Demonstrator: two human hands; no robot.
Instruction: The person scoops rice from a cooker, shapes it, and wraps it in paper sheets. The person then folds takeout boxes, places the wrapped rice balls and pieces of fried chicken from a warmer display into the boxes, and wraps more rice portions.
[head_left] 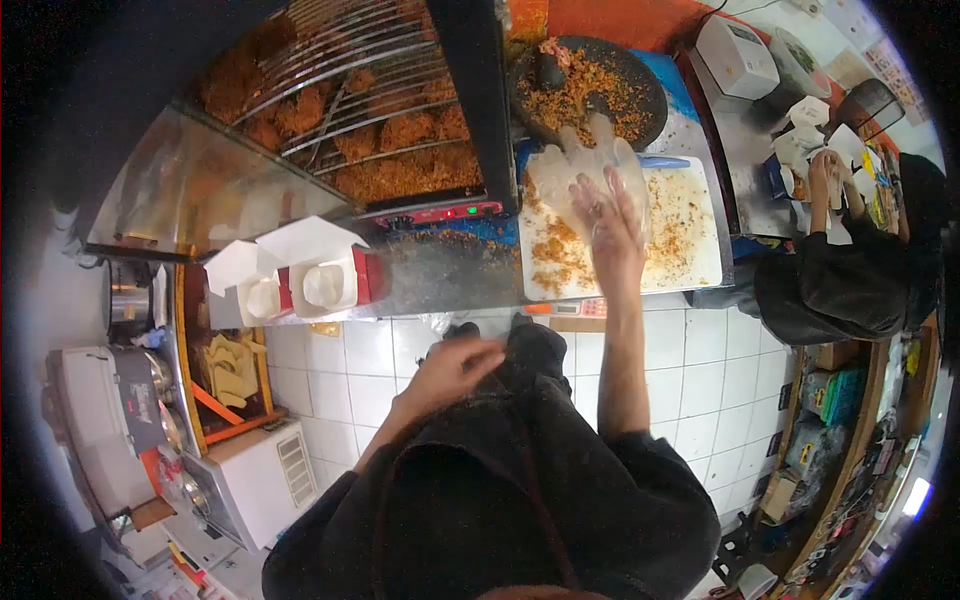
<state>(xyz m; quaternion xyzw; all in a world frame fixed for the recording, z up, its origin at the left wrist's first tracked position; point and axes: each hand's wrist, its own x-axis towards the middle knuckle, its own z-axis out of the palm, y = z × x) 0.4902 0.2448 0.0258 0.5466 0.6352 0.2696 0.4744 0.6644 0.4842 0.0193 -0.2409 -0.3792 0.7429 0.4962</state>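
a: where is the clear glove (556, 185)?
b: on the right hand (607, 205), fingers apart, over the white board (690, 225) and mortar (652, 100); the left hand (455, 368), blurred: grip cannot be told.
a: lettering?
b: on the red control panel (430, 215), too small to read.

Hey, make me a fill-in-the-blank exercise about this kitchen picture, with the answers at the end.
1. The loose, clear plastic glove is at the person's ____ hand.
2. Brown crumbs lie on the rectangular cutting board, whose colour is ____.
3. Exactly ____ open red-and-white cardboard boxes stand at the left end of the grey counter.
Missing words: right; white; two.
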